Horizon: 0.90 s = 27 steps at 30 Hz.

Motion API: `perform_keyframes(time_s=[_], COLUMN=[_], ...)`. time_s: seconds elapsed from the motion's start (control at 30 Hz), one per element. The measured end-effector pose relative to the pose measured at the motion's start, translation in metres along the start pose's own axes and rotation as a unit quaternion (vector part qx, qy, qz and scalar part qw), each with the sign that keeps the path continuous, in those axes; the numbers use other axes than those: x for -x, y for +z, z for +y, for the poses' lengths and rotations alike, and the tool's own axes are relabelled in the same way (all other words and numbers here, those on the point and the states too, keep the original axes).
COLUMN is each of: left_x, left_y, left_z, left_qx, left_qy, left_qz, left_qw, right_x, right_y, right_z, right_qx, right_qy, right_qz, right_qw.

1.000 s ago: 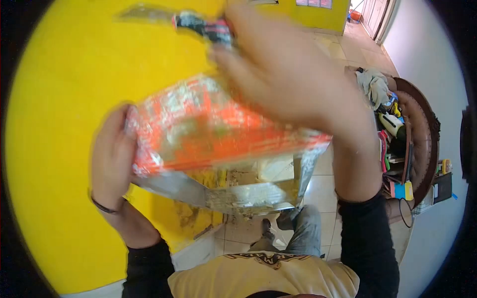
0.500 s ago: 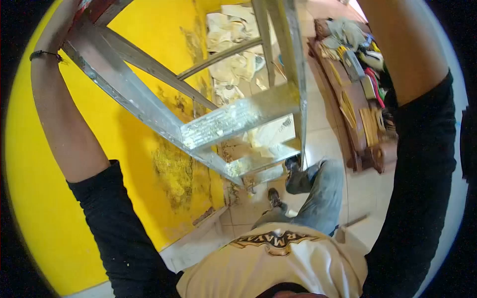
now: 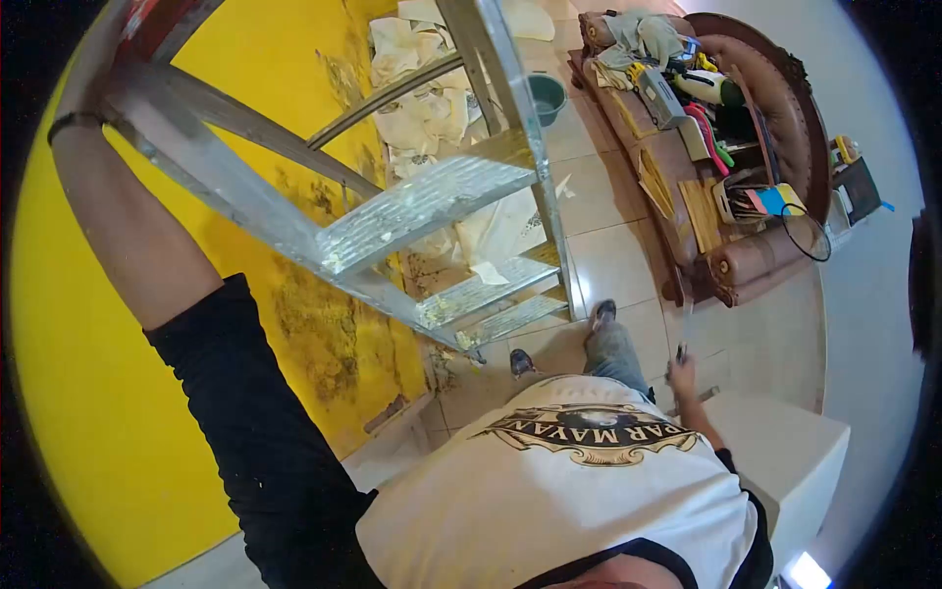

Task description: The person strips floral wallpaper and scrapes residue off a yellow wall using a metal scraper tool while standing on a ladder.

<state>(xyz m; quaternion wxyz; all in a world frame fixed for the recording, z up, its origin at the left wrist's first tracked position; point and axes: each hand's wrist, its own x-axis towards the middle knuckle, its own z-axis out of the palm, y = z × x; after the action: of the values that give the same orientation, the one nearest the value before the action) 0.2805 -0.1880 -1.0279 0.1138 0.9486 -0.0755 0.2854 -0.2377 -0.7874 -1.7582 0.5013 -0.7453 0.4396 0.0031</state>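
Observation:
My left hand (image 3: 93, 74) is raised at the upper left, against the top of the metal stepladder (image 3: 432, 201) near its red part; its fingers are hidden. Wide steps of the ladder carry pale paint spots. Down at my right side, my right hand (image 3: 680, 375) is closed around the dark handle of a thin scraper-like tool (image 3: 684, 339), whose pale blade points away from me. A yellow wall (image 3: 118, 393) with dark, worn patches stands beside the ladder.
A brown sofa (image 3: 765, 263) at the upper right bears tools, cloths and boxes. Crumpled pale sheets (image 3: 422, 123) and a green bucket (image 3: 547, 98) lie beyond the ladder. A white box-shaped piece (image 3: 785, 442) stands by my right arm. My feet are on the tiled floor.
My right arm has come down from its raised position to my side, and the hand now shows with the tool. The view has shifted; my left arm stays raised.

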Motion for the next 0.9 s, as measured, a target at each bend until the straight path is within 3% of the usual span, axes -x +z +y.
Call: perform_keyframes(time_s=[0.03,0.13,0.27,0.3,0.33,0.37,0.4,0.5,0.57,0.6,0.67,0.73,0.77,0.83,0.9], left_x=[0.0,0.009,0.093,0.124,0.148,0.181,0.206,0.227,0.218,0.212,0.207,0.206,0.208,0.207,0.211], left_y=[0.001,0.002,0.038,0.059,0.082,0.129,0.175,0.252,0.271,0.281,0.281,0.276,0.276,0.272,0.271], left_z=[-0.001,0.006,0.075,0.102,0.098,0.145,0.181,0.279,0.298,0.305,0.294,0.275,0.277,0.29,0.297], left_qx=[-0.024,-0.125,-0.225,-0.199,0.071,0.068,0.232,0.218,0.144,0.073,0.04,-0.016,-0.012,0.027,0.07], left_qy=[-0.003,0.004,0.006,-0.032,0.052,-0.009,-0.053,-0.153,-0.202,-0.239,-0.258,-0.275,-0.229,-0.241,-0.259], left_qz=[0.02,0.116,0.297,0.313,0.279,0.344,0.308,0.237,0.257,0.277,0.301,0.312,0.316,0.332,0.35], left_qw=[1.0,0.985,0.928,0.928,0.956,0.937,0.921,0.934,0.934,0.928,0.917,0.909,0.921,0.912,0.897], right_x=[0.029,0.035,-0.051,-0.083,-0.119,-0.158,-0.199,-0.343,-0.377,-0.4,-0.47,-0.46,-0.468,-0.489,-0.497], right_y=[-0.02,-0.053,-0.077,-0.085,-0.091,-0.095,-0.098,-0.084,-0.081,-0.07,-0.05,-0.035,-0.017,0.018,0.061], right_z=[0.023,0.092,0.105,0.094,0.081,0.063,0.045,-0.036,-0.178,-0.222,-0.276,-0.36,-0.375,-0.394,-0.396], right_qx=[0.042,0.188,0.281,0.294,0.3,0.301,0.299,0.279,0.256,0.191,0.249,0.226,0.224,0.207,0.097], right_qy=[0.114,0.198,0.175,0.158,0.139,0.119,0.094,-0.042,-0.176,-0.205,-0.229,-0.307,-0.308,-0.328,-0.336], right_qz=[-0.021,-0.108,-0.208,-0.223,-0.233,-0.237,-0.233,-0.194,-0.158,-0.15,-0.187,-0.156,-0.159,-0.179,-0.266], right_qw=[0.992,0.956,0.92,0.916,0.915,0.916,0.921,0.94,0.937,0.948,0.922,0.911,0.911,0.904,0.898])
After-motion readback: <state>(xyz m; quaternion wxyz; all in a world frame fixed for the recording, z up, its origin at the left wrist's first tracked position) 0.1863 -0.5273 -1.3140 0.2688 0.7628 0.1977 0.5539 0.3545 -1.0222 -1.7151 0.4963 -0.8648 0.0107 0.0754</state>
